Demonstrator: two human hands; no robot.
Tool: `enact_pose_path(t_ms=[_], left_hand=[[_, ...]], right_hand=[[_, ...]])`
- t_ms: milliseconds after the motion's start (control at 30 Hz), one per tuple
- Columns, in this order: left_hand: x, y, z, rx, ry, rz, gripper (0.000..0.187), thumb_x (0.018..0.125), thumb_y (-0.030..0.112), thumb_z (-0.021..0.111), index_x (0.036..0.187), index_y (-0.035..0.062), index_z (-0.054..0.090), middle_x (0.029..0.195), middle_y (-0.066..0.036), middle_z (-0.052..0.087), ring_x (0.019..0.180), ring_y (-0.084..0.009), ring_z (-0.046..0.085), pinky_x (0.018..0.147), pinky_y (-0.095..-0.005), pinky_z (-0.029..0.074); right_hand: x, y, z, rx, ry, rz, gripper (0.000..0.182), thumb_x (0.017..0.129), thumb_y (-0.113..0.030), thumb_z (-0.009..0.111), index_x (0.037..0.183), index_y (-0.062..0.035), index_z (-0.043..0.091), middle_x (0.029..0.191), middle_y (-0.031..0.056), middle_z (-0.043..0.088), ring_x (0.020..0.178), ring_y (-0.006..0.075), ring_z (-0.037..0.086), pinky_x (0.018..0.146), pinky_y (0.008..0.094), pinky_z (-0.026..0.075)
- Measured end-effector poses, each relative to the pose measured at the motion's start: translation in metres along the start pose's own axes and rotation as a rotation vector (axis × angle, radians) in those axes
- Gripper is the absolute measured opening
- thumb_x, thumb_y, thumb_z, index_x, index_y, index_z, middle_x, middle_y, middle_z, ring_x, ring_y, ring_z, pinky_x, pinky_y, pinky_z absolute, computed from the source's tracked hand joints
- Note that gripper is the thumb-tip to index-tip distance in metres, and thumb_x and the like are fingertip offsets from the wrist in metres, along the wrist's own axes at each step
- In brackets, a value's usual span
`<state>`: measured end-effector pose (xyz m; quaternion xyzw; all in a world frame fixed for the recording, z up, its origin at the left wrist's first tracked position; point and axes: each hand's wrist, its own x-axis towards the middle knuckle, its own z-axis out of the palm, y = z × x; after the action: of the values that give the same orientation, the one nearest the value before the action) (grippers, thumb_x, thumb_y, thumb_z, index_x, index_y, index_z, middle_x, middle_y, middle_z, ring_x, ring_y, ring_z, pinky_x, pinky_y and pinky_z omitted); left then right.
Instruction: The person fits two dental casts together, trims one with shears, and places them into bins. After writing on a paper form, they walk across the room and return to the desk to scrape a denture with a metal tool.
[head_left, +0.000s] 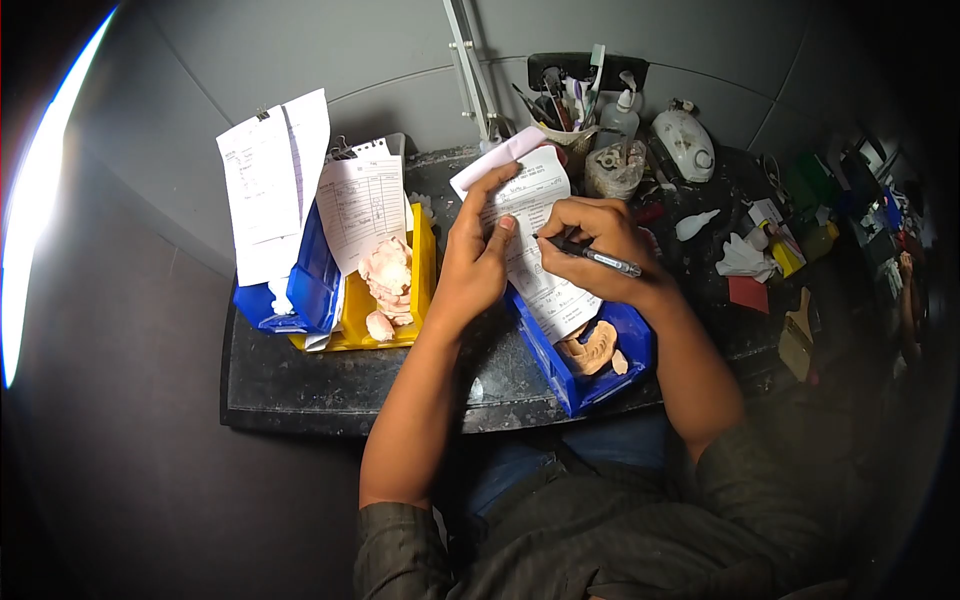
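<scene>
A printed paper form (535,268) with its top page folded back lies over a blue bin (572,392). My left hand (478,250) grips the form's left side, thumb pressed on the printed face and a finger along the upper part. Closed around a dark pen (608,260), my right hand (598,240) rests on the form's right side. The pen's tip is near the middle of the page. Tan dental casts (592,348) sit inside the bin, partly covered by the paper's lower end.
On the left stand a yellow bin (420,270) with pinkish-white casts (388,280) and a second blue bin (318,270) with clipped papers (265,180). At the back are a cup of brushes (570,125), a pump bottle (622,118) and a white device (685,145). Crumpled tissue (745,257) lies right.
</scene>
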<state>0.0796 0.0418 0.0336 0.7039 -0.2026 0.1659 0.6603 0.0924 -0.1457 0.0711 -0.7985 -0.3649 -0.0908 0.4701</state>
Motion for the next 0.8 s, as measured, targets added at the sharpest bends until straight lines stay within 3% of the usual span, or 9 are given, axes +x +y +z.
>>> enact_pose_path(t_ms=[133, 267, 367, 467, 500, 600, 800], left_hand=[[0.0, 0.001, 0.0, 0.004, -0.004, 0.008, 0.049, 0.097, -0.007, 0.051, 0.145, 0.0027, 0.047, 0.146, -0.012, 0.052, 0.138, -0.0214, 0.046, 0.115, -0.033, 0.032], [0.0, -0.001, 0.0, 0.017, -0.001, 0.007, 0.049, 0.097, -0.008, 0.051, 0.145, 0.0029, 0.047, 0.145, -0.012, 0.052, 0.138, -0.0214, 0.046, 0.115, -0.0331, 0.033], [0.0, 0.002, 0.0, 0.039, 0.009, 0.011, 0.049, 0.096, -0.009, 0.05, 0.143, 0.0033, 0.048, 0.143, -0.013, 0.054, 0.136, -0.0218, 0.047, 0.115, -0.0333, 0.033], [0.001, -0.001, 0.0, 0.045, 0.023, 0.014, 0.048, 0.096, -0.009, 0.049, 0.142, 0.0036, 0.05, 0.14, -0.013, 0.055, 0.134, -0.0223, 0.049, 0.114, -0.0335, 0.033], [0.0, -0.003, -0.001, 0.044, 0.029, 0.004, 0.047, 0.096, -0.009, 0.05, 0.141, 0.0038, 0.05, 0.14, -0.013, 0.056, 0.134, -0.0223, 0.049, 0.114, -0.0334, 0.033], [0.001, -0.004, 0.0, 0.004, 0.022, 0.014, 0.046, 0.096, -0.009, 0.05, 0.14, 0.0037, 0.051, 0.139, -0.013, 0.056, 0.133, -0.0222, 0.049, 0.113, -0.0334, 0.034], [0.0, -0.002, 0.003, -0.043, -0.003, 0.006, 0.046, 0.096, -0.009, 0.051, 0.141, 0.0041, 0.052, 0.138, -0.011, 0.057, 0.132, -0.0208, 0.05, 0.112, -0.0327, 0.035]], right_hand=[[0.0, 0.007, 0.001, -0.034, 0.009, -0.138, 0.013, 0.074, -0.008, 0.071, 0.076, 0.0003, 0.062, 0.067, 0.0124, 0.063, 0.06, 0.0193, 0.062, 0.061, 0.034, 0.049], [-0.001, 0.006, 0.003, 0.014, 0.013, -0.062, 0.013, 0.073, -0.007, 0.071, 0.074, -0.0002, 0.061, 0.066, 0.0118, 0.062, 0.06, 0.0184, 0.062, 0.059, 0.033, 0.049], [-0.002, 0.007, 0.004, -0.016, 0.049, -0.016, 0.012, 0.073, -0.005, 0.071, 0.073, -0.0008, 0.06, 0.066, 0.0082, 0.062, 0.061, 0.0121, 0.061, 0.058, 0.0304, 0.048], [-0.006, 0.015, 0.0, 0.269, 0.169, 0.026, 0.01, 0.081, 0.001, 0.07, 0.081, -0.0012, 0.06, 0.072, 0.0001, 0.063, 0.067, 0.0024, 0.058, 0.058, 0.0223, 0.046], [-0.003, 0.02, -0.005, 0.381, 0.284, -0.072, 0.008, 0.086, 0.002, 0.068, 0.087, 0.0, 0.06, 0.079, 0.0022, 0.066, 0.07, 0.0041, 0.061, 0.06, 0.0207, 0.048], [0.001, 0.024, -0.018, 0.373, 0.443, -0.072, 0.006, 0.091, 0.0, 0.067, 0.093, 0.0019, 0.061, 0.083, 0.0042, 0.065, 0.07, 0.0063, 0.062, 0.065, 0.0214, 0.054], [0.001, 0.031, -0.029, 0.334, 0.511, 0.014, 0.017, 0.093, -0.009, 0.073, 0.103, 0.0012, 0.065, 0.088, 0.0041, 0.067, 0.074, 0.0065, 0.064, 0.062, 0.0235, 0.058]])
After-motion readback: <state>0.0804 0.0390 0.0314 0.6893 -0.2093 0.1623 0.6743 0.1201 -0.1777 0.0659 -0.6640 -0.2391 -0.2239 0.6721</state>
